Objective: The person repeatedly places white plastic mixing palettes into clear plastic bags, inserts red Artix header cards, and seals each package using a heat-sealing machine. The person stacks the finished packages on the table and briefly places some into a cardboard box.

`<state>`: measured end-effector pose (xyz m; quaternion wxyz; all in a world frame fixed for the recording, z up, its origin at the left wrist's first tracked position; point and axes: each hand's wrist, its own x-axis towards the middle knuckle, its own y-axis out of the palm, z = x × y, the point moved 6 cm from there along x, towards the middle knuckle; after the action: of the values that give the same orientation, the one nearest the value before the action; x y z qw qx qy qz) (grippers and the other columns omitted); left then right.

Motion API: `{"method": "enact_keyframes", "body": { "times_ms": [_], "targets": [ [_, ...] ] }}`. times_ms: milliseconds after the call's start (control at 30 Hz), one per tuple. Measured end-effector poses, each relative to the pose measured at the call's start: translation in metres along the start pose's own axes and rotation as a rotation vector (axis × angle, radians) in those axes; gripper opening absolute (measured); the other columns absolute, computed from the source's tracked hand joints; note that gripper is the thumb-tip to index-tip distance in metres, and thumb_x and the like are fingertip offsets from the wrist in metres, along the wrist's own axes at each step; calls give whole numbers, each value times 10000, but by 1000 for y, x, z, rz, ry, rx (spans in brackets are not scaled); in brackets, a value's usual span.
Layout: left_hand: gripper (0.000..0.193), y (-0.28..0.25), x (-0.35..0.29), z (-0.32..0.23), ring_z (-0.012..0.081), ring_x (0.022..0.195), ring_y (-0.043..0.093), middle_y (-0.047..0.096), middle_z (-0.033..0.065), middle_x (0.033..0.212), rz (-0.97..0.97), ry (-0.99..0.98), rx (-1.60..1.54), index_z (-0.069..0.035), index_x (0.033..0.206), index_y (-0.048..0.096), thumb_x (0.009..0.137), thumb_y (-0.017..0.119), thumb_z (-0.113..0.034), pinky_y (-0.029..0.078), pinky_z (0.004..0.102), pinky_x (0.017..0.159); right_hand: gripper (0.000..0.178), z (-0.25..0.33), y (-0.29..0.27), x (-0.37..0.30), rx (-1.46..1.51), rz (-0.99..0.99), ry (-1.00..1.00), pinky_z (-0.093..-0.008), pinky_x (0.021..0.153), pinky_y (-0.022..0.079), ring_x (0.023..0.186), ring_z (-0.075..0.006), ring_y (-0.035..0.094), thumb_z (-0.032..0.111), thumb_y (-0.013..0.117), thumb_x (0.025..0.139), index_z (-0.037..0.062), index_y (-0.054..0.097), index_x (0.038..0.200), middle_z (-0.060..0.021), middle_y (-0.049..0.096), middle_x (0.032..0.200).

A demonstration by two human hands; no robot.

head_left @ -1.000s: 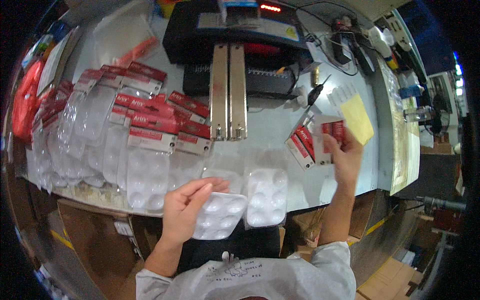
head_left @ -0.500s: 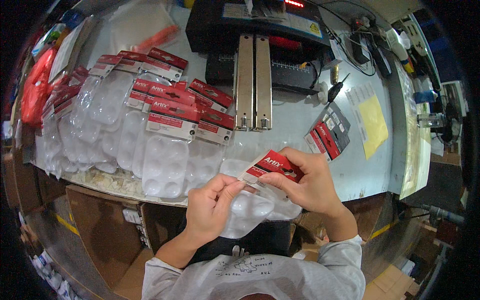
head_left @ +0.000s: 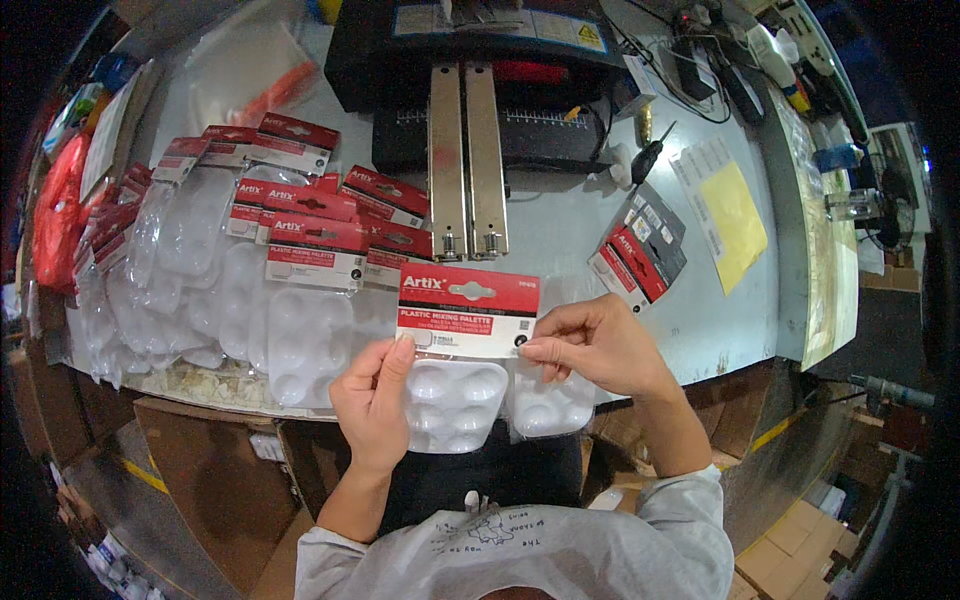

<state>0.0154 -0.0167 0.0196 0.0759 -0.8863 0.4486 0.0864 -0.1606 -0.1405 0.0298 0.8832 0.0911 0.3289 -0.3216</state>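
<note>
Between my hands is a red and white header card (head_left: 468, 312) with a hang hole, spread flat and facing up. A white plastic mixing palette (head_left: 455, 400) with round wells hangs just below it, in clear film. My left hand (head_left: 372, 400) pinches the card's lower left corner, thumb on top. At the lower right corner my right hand (head_left: 598, 345) grips the card between thumb and fingers. Another white palette in clear film (head_left: 552, 405) lies at the table edge under my right hand. Straight ahead are the two metal bars (head_left: 468, 160) of a black machine (head_left: 360, 60).
Carded palettes (head_left: 310, 335) overlap in a pile on the left. Behind them lie clear bags (head_left: 235, 65), and a red plastic bundle (head_left: 62, 215) sits at far left. On the right are folded header cards (head_left: 640, 255), a yellow paper (head_left: 733, 220) and a black-handled tool (head_left: 648, 160).
The card, tilted and partly covered by my fingers before, is now flat and fully facing up. My right hand has moved to its lower right corner. The view has shifted slightly.
</note>
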Motion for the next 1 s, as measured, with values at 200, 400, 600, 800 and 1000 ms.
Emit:
{"method": "enact_keyframes", "body": {
  "times_ms": [200,400,600,800,1000],
  "targets": [
    [213,4,4,8,31,657,432,575,-26,734,-3,-11,-103,32,871,627,908,541,-159,345,182,583,189,-13,11,-1,226,54,-33,-228,552,522,629,-121,634,121,583,869,-60,626,897,-101,651,772],
    [221,0,-2,10,17,639,377,494,-53,701,32,-37,31,9,820,601,912,524,-177,290,190,545,176,-17,16,-3,252,62,-41,-248,564,532,627,-142,636,99,560,877,-72,596,895,-111,642,768],
    [271,8,7,13,94,650,417,495,51,663,24,-1,146,18,802,542,936,449,-200,364,266,596,188,-17,18,9,303,45,3,-257,560,529,622,-164,631,119,537,883,-60,583,852,-116,626,760],
    [273,23,57,12,185,634,423,461,141,682,-82,230,333,12,820,505,944,412,-213,376,308,616,172,-10,-1,48,408,-171,-42,-252,585,522,627,-143,612,106,525,881,-57,579,883,-94,607,773],
    [241,24,61,37,223,637,428,490,161,692,-40,162,338,-4,836,500,941,416,-204,381,315,628,218,-10,1,56,418,-159,-89,-264,573,531,630,-163,627,134,529,893,-71,568,959,-106,615,784]
  ]
}}
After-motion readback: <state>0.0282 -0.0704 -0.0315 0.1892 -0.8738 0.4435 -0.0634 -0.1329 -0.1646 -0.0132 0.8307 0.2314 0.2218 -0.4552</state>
